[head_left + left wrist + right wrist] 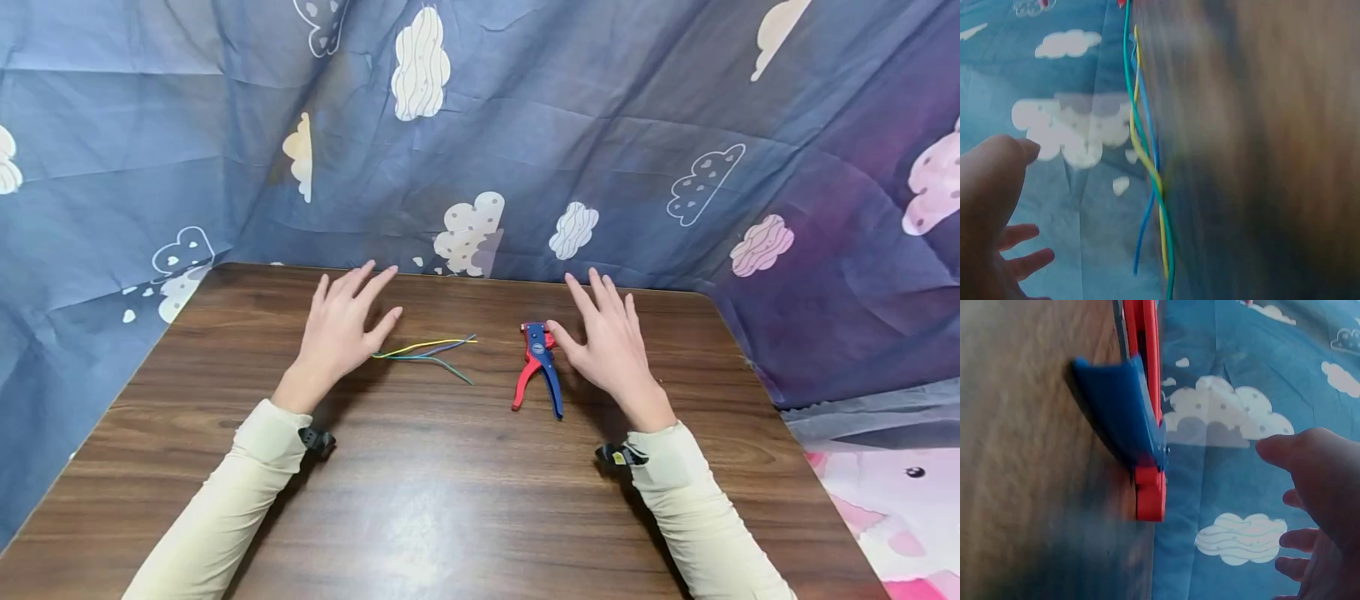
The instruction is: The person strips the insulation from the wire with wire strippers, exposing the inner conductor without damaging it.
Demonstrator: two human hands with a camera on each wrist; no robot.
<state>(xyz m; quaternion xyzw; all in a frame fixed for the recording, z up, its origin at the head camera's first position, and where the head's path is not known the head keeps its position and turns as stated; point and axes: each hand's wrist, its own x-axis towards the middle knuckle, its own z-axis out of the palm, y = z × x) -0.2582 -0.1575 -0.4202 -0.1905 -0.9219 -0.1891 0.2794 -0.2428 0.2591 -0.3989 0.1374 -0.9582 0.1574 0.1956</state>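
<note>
On the left of a wood-grain tabletop (465, 467), toward its far edge, a person's left hand (337, 329) hovers with fingers spread and holds nothing. Just beside its thumb, in the far half and left of centre, lie three thin, crossing wires: yellow (420, 346), blue (452, 347) and green (450, 366). They look very light and bendy, likely to roll or spring, so a fingertip pinch near one end, clear of the crossing, should suit each. Next, right of centre, lies a red-and-blue hand tool (537, 348), its head toward the far edge and its splayed handles toward the near edge. It looks stiff, sturdy and heavier than the wires; the smooth handles may slip slightly, and seem the place to grip. Farthest right, the right hand (611, 346) hovers empty, fingers extended, its thumb near the tool's head but apart from it. The two hands are well apart.
</note>
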